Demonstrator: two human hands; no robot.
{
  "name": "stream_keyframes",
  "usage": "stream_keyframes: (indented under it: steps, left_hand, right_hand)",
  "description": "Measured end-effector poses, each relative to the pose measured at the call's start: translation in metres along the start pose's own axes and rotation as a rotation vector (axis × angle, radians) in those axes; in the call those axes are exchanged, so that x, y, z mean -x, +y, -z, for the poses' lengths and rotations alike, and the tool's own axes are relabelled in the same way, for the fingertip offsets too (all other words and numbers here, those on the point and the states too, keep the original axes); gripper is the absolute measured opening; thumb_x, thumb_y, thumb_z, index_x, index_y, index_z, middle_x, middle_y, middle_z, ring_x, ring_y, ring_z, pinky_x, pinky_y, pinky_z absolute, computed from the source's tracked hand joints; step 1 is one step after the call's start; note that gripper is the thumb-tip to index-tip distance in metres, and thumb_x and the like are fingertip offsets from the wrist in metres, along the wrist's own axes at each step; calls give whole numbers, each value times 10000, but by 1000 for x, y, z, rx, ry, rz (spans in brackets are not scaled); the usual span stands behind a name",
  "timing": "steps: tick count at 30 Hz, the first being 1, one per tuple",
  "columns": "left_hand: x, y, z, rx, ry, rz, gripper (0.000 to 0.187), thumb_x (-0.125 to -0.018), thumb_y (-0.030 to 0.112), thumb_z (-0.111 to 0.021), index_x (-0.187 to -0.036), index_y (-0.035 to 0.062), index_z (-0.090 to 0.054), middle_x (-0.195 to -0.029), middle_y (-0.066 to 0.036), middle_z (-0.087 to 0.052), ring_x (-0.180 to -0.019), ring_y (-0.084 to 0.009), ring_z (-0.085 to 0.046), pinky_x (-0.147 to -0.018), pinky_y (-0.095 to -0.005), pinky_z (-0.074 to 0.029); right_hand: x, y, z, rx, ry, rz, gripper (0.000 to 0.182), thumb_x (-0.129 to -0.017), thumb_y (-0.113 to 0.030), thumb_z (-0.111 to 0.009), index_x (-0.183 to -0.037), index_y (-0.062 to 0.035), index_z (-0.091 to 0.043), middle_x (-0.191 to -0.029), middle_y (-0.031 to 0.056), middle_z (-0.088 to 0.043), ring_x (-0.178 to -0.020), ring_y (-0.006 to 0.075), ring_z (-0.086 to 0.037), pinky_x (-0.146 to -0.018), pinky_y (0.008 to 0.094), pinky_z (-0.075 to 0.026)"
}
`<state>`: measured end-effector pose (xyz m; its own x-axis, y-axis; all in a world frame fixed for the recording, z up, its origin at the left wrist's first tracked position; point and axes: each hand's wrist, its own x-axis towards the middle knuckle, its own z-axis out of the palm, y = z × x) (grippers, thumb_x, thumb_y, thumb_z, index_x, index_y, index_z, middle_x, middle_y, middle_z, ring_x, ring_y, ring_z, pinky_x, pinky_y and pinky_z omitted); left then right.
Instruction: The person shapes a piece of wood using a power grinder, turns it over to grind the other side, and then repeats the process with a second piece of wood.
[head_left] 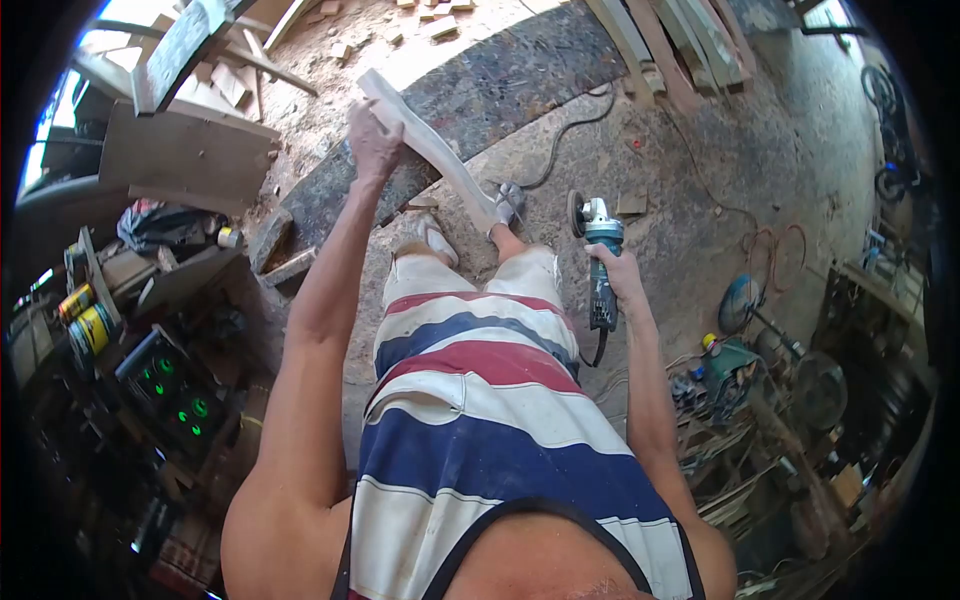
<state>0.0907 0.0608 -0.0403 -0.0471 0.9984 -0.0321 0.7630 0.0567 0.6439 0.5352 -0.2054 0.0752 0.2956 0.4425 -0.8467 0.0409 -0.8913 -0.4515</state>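
A long, pale, curved wooden piece (437, 152) slants across the view in front of me. My left hand (376, 142) is closed on it close to its upper end, fingers along its edge. The lower end reaches down beside my sandalled foot (510, 203). In my right hand (622, 274) is an angle grinder (603, 260), gripped around its teal body off to my right. Its round disc (576, 213) points up and to the left, apart from the wood. A dark cord leaves the grinder's bottom end.
A dark, stained board (500, 75) lies on the dusty floor, with wood offcuts (440, 27) beyond it. Planks (690, 45) lean at the top right. A black cable (568, 130) crosses the floor. Cluttered shelves (95, 320) stand left; a fan (818, 390) and scrap lie right.
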Motion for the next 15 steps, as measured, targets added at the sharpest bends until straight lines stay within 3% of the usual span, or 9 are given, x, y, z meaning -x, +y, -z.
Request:
stream_keyframes:
  steps: [3,5,7,10,15]
  left_hand:
    - [-10,15,-48,-28,139,326,990,-829,462,-857,-1571,-46,-439,-1510,-319,-512,-1439,-456,-492,-1248,-558,-380]
    - [-15,12,-85,133,170,222,1045,-836,569,-803,-1601,-28,-418,-1561,-301,-494,-1473,-496,-457,-1283,-579,-325]
    - [-12,22,-109,57,140,-43,1050,-816,491,-824,-1634,-12,-399,-1627,-282,-473,-1540,-480,-416,-1337,-574,-264]
    - [1,26,-133,6,227,-91,1049,-801,431,-827,-1651,0,-388,-1658,-260,-468,-1583,-438,-394,-1366,-585,-201]
    - [-1,38,-120,30,234,-104,1009,-840,521,-808,-1644,42,-429,-1619,-250,-519,-1533,-409,-481,-1352,-618,-187]
  right_hand:
    - [-10,49,-11,-127,-109,-80,360,-895,-397,-851,-957,-63,-730,-774,33,-721,-605,151,-707,-567,311,-581]
    - [3,53,-28,-250,-182,-142,369,-910,-395,-835,-1007,-56,-728,-796,50,-740,-620,162,-727,-575,312,-597]
    - [9,47,-42,-318,-225,-184,376,-915,-394,-829,-1011,-44,-729,-787,61,-740,-612,171,-730,-575,322,-609]
    - [-6,42,-69,-356,-288,-231,382,-920,-373,-824,-986,-10,-727,-747,65,-715,-583,179,-717,-568,343,-627]
    - [-54,35,-114,-354,-463,-181,337,-943,-350,-810,-971,-24,-724,-751,65,-710,-586,171,-711,-538,325,-604]
